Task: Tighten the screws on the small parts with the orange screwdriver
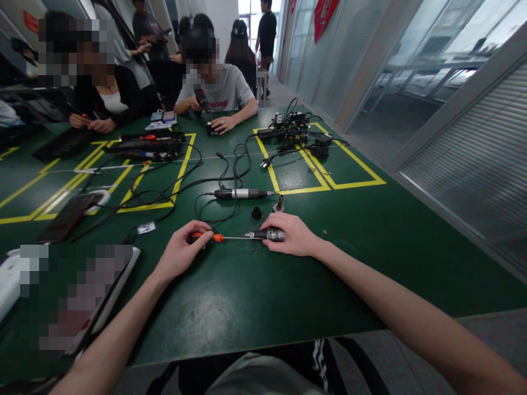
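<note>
My left hand [181, 253] grips the orange handle of a screwdriver [224, 238] whose thin shaft points right. Its tip meets a small dark and silver cylindrical tool part [269, 235] that my right hand [290, 235] holds down on the green table [247, 296]. Just beyond my hands lie a black round cap [256, 213] and a small metal fitting [279, 204]. Farther back rests a corded silver and black rotary tool [241, 193].
Black cables [164, 192] loop across yellow-taped squares. A black case with tools [144, 145] sits at the back left, power adapters [296, 134] at the back right. A dark phone [66, 216] lies at left. Two people sit across the table; others stand behind.
</note>
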Action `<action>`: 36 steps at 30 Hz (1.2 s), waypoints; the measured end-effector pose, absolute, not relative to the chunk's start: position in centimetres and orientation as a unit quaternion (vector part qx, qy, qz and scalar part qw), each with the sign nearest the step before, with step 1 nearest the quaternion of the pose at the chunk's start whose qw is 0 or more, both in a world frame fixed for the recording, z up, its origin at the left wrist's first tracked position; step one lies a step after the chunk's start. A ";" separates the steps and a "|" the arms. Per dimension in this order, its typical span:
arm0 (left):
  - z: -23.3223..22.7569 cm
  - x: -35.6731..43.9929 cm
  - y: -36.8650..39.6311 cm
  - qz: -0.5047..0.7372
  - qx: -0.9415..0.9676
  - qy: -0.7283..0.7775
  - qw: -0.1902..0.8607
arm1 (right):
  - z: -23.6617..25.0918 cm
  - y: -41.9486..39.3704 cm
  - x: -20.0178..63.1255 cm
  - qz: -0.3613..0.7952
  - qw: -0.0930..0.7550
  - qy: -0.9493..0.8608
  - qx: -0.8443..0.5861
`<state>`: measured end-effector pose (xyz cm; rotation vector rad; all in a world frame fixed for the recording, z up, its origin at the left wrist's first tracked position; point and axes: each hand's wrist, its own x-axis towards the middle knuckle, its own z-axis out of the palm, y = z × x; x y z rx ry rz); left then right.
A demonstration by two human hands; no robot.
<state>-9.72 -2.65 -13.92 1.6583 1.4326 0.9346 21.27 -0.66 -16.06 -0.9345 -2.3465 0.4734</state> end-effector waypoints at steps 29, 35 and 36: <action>-13.9 -9.9 -2.8 0.351 0.671 0.540 0.368 | -16.1 -0.7 21.3 0.179 0.286 -0.876 -0.345; -14.2 -10.3 -2.6 0.353 0.678 0.519 0.383 | -16.3 -0.6 21.3 0.180 0.286 -0.876 -0.344; -14.3 -10.3 -2.6 0.349 0.674 0.523 0.387 | -16.3 -0.6 21.3 0.180 0.287 -0.876 -0.343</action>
